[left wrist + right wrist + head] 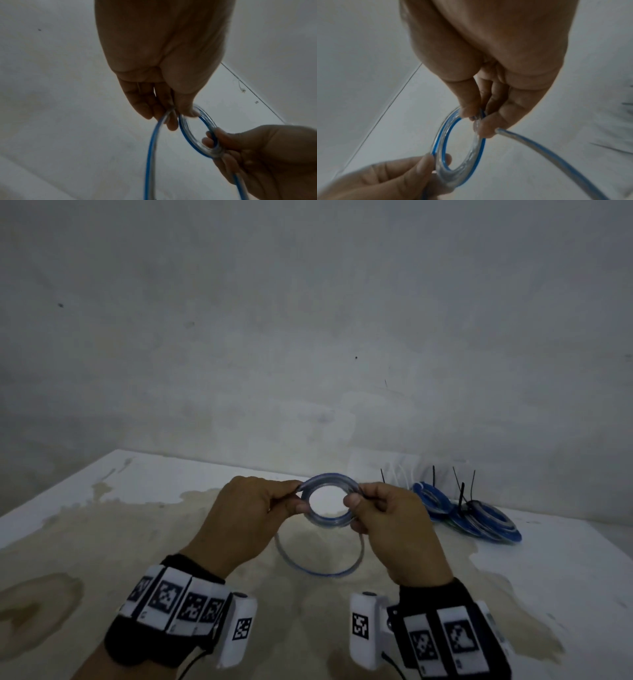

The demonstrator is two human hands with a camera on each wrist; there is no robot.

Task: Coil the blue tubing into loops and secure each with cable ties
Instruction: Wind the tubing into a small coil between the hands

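Small coil of blue-striped clear tubing (329, 504) held above desk (137, 508), between both hands. Left hand (246, 518) grip: thumb and fingers pinched on coil's left side. Right hand (394, 529) grip: thumb and fingers pinched on right side. Loose tubing tail (318, 559) hanging below in wide loop. Finished blue coils (472, 517) with black cable ties (460, 494) stacked at right on desk, near wall.
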